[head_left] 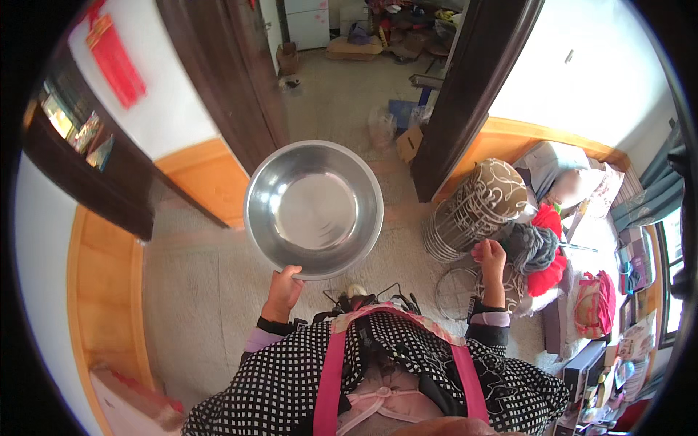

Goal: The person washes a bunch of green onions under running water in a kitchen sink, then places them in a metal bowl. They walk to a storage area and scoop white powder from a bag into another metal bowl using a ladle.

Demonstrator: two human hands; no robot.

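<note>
A wide, round stainless steel basin (pixel 314 209) hangs in front of me, its shiny inside facing up and holding nothing. My left hand (pixel 283 291) grips its near rim, with the thumb over the edge and the fingers underneath. My right hand (pixel 491 263) is apart from the basin, its fingers curled in with nothing visible in them. Just beyond that hand stands a pale wire rack (pixel 476 211) with scrollwork. To its right, a bundle of grey yarn or cord (pixel 533 247) lies against red cloth (pixel 550 269).
A doorway with dark wooden frames (pixel 465 94) opens ahead into a room with a cardboard box (pixel 409 143), bags and clutter on the floor. Along the right wall are a sofa (pixel 592 240) piled with things and a pink bag (pixel 595 305). Wood panelling (pixel 207 174) lines the left walls.
</note>
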